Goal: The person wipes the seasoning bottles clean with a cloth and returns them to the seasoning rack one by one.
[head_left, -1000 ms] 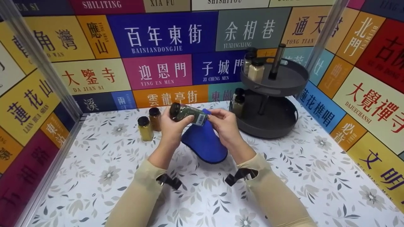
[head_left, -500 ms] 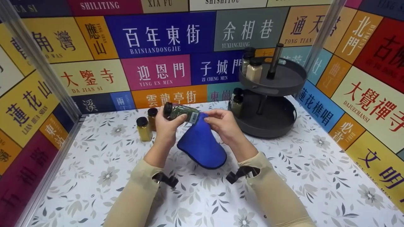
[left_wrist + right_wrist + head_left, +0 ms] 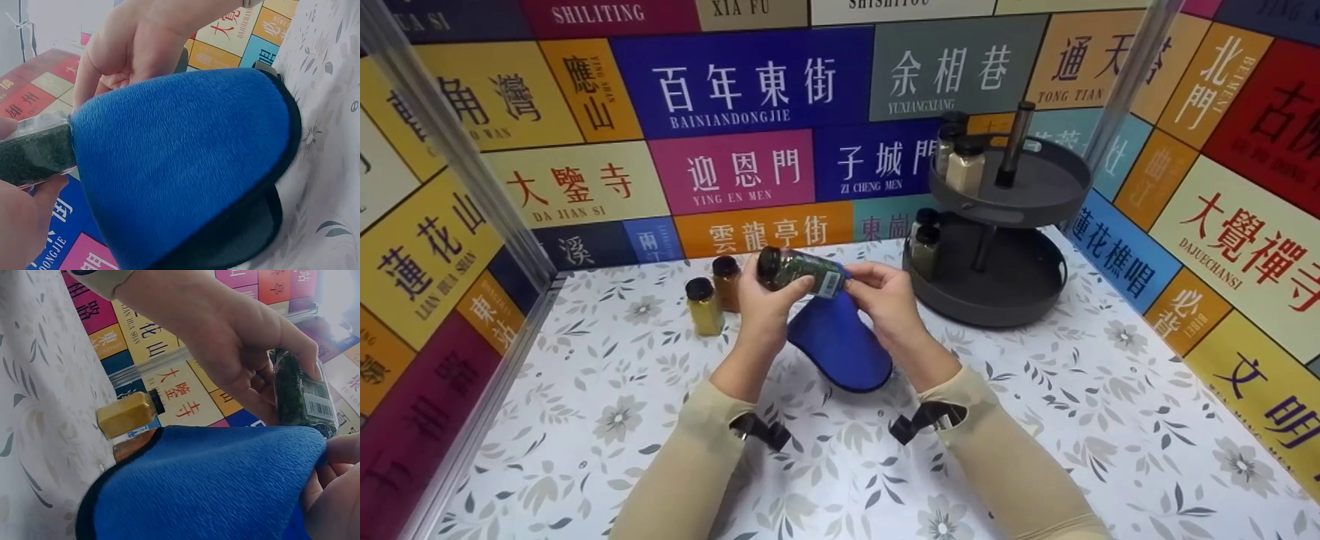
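In the head view the left hand (image 3: 765,307) grips a jar of dark green contents (image 3: 814,274), tilted on its side with its black lid to the left. A blue cloth with a dark edge (image 3: 844,341) hangs below the jar's base, pinched at its top by the right hand (image 3: 889,304). The cloth touches the base end of the jar (image 3: 36,149) in the left wrist view. In the right wrist view the jar's barcode label (image 3: 319,406) faces the camera, and the blue cloth (image 3: 208,478) spreads beneath it.
Left of the hands stand a yellow jar (image 3: 705,309) and a reddish-brown jar (image 3: 727,283). A dark two-tier round rack (image 3: 990,300) at the back right bears several jars on its left side. Sign-covered walls enclose the flowered tabletop (image 3: 615,420).
Both hands with jar and cloth shifted slightly left, then the jar moved back right. The cloth's lower end swung down and has risen again. Both holds stay the same.
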A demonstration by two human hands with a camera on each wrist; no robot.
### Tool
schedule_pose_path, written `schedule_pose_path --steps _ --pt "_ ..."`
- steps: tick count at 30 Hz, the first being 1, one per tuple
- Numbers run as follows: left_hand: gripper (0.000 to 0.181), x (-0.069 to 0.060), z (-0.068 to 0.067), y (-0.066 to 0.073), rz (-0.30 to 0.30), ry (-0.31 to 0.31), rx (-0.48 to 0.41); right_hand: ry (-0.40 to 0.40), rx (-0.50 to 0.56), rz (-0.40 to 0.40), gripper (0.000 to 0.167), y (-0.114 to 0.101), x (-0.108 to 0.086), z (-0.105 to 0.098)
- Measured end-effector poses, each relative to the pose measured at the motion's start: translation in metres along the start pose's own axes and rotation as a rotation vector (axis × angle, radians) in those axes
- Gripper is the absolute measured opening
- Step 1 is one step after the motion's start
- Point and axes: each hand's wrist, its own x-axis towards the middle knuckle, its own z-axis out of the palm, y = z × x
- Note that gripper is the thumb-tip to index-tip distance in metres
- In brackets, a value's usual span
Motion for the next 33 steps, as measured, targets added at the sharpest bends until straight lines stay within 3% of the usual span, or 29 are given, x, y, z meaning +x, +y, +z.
schedule_pose_path --steps 11,18,23,27,33 --pt "0.053 0.000 -0.001 0.009 0.067 -0.006 0.006 -0.173 0.014 0.018 0.027 -0.012 0.001 -0.011" --pt "0.050 -0.003 0.000 0.008 0.073 -0.024 0.021 -0.078 0.121 -0.032 0.031 -0.015 0.002 -0.011" --pt "0.050 -0.005 0.003 0.007 0.060 -0.065 -0.015 -0.013 0.099 -0.083 0.028 -0.013 0.002 -0.008" --pt "0.050 -0.004 0.002 0.006 0.057 -0.049 -0.029 -0.025 0.045 -0.092 0.023 -0.009 0.001 -0.006" --pt "0.054 -0.002 0.001 0.007 0.043 -0.016 -0.043 -0.108 -0.063 -0.078 0.017 -0.003 0.000 -0.006"
